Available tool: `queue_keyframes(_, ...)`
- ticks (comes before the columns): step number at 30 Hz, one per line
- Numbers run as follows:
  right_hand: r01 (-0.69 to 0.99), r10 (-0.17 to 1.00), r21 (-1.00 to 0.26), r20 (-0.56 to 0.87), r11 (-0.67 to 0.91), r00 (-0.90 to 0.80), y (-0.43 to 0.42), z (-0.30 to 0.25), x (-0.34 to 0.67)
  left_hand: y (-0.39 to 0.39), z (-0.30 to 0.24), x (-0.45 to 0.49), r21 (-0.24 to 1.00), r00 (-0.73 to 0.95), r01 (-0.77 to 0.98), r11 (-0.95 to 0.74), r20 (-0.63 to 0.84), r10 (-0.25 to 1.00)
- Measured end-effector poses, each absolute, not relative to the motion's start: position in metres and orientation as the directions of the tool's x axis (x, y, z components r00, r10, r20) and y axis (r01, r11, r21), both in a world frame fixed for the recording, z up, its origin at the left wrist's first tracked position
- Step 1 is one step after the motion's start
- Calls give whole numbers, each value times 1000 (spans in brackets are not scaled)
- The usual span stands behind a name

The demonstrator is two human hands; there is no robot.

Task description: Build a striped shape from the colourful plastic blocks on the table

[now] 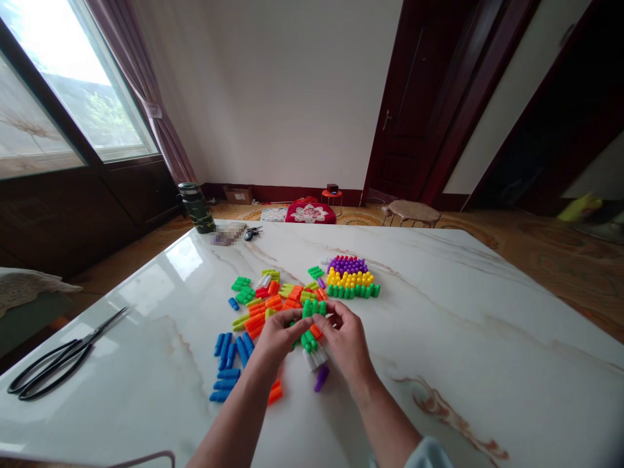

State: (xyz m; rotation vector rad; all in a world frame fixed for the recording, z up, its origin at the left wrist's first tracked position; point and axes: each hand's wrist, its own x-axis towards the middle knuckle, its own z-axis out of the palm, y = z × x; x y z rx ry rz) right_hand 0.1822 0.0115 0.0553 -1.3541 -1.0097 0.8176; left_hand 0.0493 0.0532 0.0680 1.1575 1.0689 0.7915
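1. Left hand (283, 333) and right hand (347, 338): both grips pinch green pieces (314, 309), thumbs close together. Can't tell if the pieces are joined.
2. Green pieces sit mid-counter (463, 312), just right of the loose pile.
3. Done, apparently: striped block (351, 278), with green, yellow, purple and red rows, beyond the hands toward the far edge.
4. Left over, apparently: orange pieces (254, 325) and blue pieces (223, 383) toward the left edge; purple piece (322, 378) on the near-edge side of the hands. Looks partway; many pieces lie outside the block.
5. Unused: scissors (84, 344) near left edge, flask (197, 209) at far-left corner.
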Motion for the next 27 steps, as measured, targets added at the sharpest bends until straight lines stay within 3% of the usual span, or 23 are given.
queue_keyframes(5,297,897,-952,197,78,396,19,53,215,54,65,53,970,243,40,239,-241,939)
queue_keyframes(9,533,796,-840,256,-98,549,33,29,254,54,62,54,979,167,-14,205,-200,966)
queue_keyframes(12,577,810,-795,206,-189,549,45,9,267,55,62,54,977,168,-21,212,-206,964)
queue_keyframes(15,574,834,-803,199,-163,515,55,-3,262,55,61,54,976,169,-32,216,-208,963)
queue_keyframes(18,586,817,-801,255,-122,518,58,-4,254,56,63,52,976,170,-38,212,-203,964)
queue_keyframes(22,689,753,-705,359,-168,551,50,2,250,57,66,49,971,202,-43,237,-224,953)
queue_keyframes(27,781,843,-601,321,-171,432,43,5,243,56,66,51,967,183,-78,243,-226,957)
